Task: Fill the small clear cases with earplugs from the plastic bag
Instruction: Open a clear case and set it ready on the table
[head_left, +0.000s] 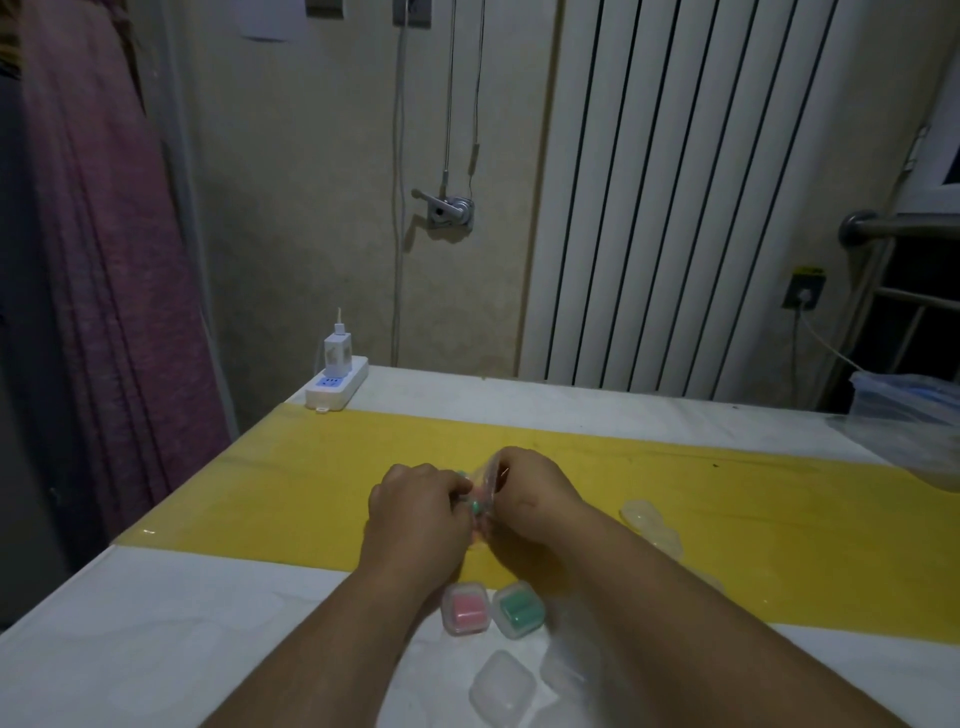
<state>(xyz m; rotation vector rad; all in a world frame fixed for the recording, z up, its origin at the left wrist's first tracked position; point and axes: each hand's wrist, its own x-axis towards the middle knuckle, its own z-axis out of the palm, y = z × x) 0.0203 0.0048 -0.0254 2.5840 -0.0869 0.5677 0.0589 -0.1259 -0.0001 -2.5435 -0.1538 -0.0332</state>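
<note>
Curled fingers on both sides: from my remote seat I see the left hand (415, 506) closed inward on a small clear plastic bag (485, 486), and the right hand (530, 488) gripping the bag's opposite side. The two hands nearly touch, and the bag is bunched between them above the yellow strip (311, 493) that runs across the white table (208, 623). I can pick out earplugs inside the bag, one green earplug (475, 503) plainest, but the hands cover too much for me to count them. I cannot tell whether the bag's mouth is open.

Counting cases, I get two filled ones side by side on the white surface, between the forearms and nearer to me than the hands: a pink-filled case (465, 608) and a green-filled case (519, 609), just beside each other. Closer still lies one empty clear case (501, 686), with a second faint clear case (563, 670) next to it. To the right, on the yellow strip, sit more clear case pieces (644, 514); they blur together, so I cannot give their number.

At the table's far left corner I see one white power strip (337, 389) with one charger (336, 353) plugged in. One clear storage box (909, 397) sits at the right edge.
</note>
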